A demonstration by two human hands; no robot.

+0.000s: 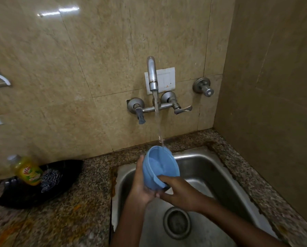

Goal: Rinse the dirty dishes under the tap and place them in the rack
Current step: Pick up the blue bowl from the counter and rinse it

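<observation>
Here, both hands (159, 189) gripping blue bowl (159, 166) under tap (152, 75), fingertips hidden.

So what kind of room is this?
Most likely a home kitchen's washing-up corner: a steel sink set in a granite counter, a wall tap running into a blue bowl, and dish soap beside a scrubber.

At frame centre, your left hand (140, 186) and right hand (179, 190) held a tilted blue plastic bowl (158, 166) under the running tap (151, 73), above the steel sink (211, 175).
</observation>
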